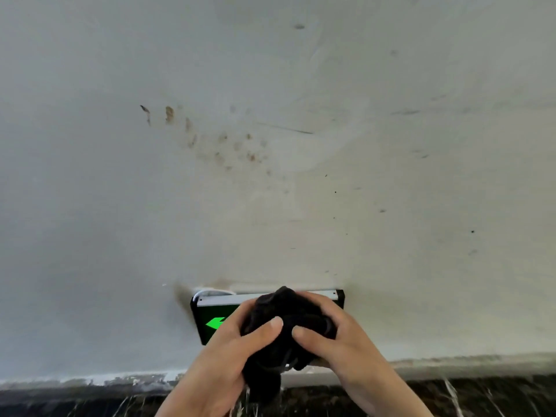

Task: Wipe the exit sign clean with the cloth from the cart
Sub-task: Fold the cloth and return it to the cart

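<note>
Both hands (pixel 237 350) clutching black cloth (pixel 285 326), covering exit sign (pixel 210 314)

I think I am in a corridor of a public building. A lit green exit sign (pixel 216 317) sits low on a stained, scuffed white wall (pixel 270 145), above a dark marble skirting (pixel 75 401) with white veins.
</note>
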A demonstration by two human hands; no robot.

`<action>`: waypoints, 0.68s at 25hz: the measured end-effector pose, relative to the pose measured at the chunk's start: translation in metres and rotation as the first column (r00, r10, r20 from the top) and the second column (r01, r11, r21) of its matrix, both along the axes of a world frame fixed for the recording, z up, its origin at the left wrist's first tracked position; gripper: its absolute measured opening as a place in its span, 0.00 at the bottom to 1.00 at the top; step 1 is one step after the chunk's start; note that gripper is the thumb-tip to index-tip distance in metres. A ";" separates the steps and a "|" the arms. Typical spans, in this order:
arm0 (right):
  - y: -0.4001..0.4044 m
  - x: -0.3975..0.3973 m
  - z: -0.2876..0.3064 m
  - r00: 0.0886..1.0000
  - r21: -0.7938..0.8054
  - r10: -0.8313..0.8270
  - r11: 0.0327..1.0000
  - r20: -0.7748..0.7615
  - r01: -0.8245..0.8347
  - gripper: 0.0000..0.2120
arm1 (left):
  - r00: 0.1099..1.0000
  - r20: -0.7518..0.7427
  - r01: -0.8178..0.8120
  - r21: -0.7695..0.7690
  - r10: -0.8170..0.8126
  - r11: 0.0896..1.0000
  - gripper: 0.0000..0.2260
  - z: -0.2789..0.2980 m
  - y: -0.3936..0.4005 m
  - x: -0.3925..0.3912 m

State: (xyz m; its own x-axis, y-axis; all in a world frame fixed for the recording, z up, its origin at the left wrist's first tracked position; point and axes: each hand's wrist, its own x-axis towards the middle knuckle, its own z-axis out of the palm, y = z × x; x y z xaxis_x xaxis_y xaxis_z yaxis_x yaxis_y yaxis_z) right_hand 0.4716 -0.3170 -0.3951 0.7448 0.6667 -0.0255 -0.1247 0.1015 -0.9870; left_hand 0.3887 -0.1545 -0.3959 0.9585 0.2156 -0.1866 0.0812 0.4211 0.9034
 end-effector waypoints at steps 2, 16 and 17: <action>-0.006 0.001 0.005 0.990 -0.026 -0.116 0.993 -0.077 0.114 0.14 | 0.997 -0.001 0.079 -0.032 -0.079 0.996 0.28 0.002 -0.001 -0.002; -0.057 -0.031 0.304 0.855 -0.178 -0.068 0.984 -0.514 -0.028 0.18 | 0.969 -0.201 -0.122 0.108 0.142 0.987 0.14 0.271 -0.034 -0.038; -0.062 -0.034 0.335 0.846 -0.146 -0.010 0.986 -0.533 -0.080 0.20 | 0.967 -0.186 -0.157 0.116 0.177 0.981 0.14 0.301 -0.036 -0.046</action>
